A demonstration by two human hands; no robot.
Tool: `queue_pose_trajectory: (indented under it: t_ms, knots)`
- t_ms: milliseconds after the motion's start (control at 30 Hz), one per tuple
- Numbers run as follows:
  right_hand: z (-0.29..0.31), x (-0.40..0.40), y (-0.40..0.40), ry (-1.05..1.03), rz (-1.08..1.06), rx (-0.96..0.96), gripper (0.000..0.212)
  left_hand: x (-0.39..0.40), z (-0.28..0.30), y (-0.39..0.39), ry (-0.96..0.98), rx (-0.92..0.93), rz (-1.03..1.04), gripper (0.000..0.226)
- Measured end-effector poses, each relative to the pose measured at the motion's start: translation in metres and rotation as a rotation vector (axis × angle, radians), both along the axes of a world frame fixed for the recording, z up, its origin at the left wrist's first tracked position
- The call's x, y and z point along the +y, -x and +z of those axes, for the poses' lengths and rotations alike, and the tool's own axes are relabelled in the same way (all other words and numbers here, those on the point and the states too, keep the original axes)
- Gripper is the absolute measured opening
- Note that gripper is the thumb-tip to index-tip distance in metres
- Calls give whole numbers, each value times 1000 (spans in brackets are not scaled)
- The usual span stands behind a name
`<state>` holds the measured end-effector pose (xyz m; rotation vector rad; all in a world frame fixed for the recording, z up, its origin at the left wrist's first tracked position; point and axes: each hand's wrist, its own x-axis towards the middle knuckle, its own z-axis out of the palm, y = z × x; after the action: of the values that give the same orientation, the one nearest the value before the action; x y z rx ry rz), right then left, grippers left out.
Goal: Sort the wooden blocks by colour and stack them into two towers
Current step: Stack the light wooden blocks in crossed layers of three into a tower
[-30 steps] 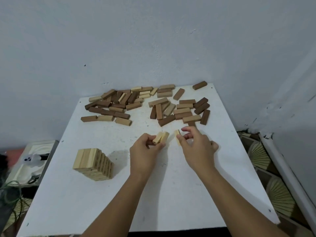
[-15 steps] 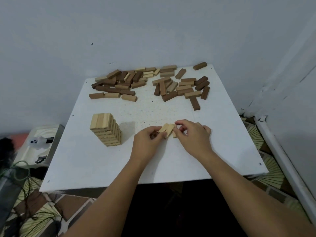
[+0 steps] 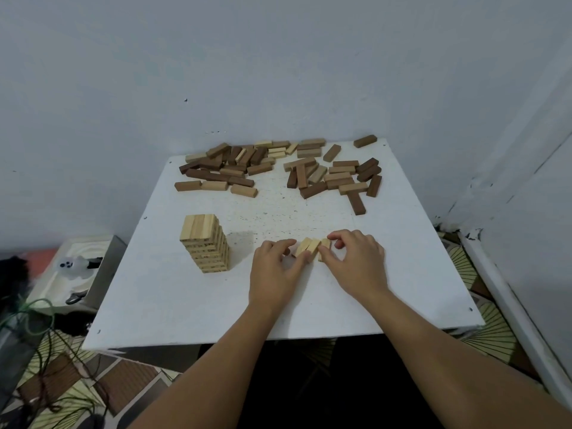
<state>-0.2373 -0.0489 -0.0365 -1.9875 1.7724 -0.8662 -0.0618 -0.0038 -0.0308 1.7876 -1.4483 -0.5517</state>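
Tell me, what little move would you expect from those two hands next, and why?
Probably pressing the three light blocks together into a tidy row. The left hand grips two of them and the right hand pinches the third beside them, low over the white table. The light tower to the left has three blocks per layer, so a squared-up trio looks like its next layer.

— What's carrying it all?
— A white table (image 3: 198, 292), speckled mid-surface.
— And on it?
— A pale tower (image 3: 205, 243) at left, three pale blocks (image 3: 311, 248) side by side, loose blocks (image 3: 278, 168) scattered along the far edge.
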Motion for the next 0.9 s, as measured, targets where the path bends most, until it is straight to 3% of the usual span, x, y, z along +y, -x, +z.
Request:
queue_pose_trajectory:
  t_ms: [233, 900]
  knots:
    - [-1, 0, 1, -9, -6, 23, 27, -4, -4, -1, 13, -55, -16, 25]
    - [3, -3, 2, -106, 53, 55, 32, -9, -7, -11, -30, -37, -94, 33]
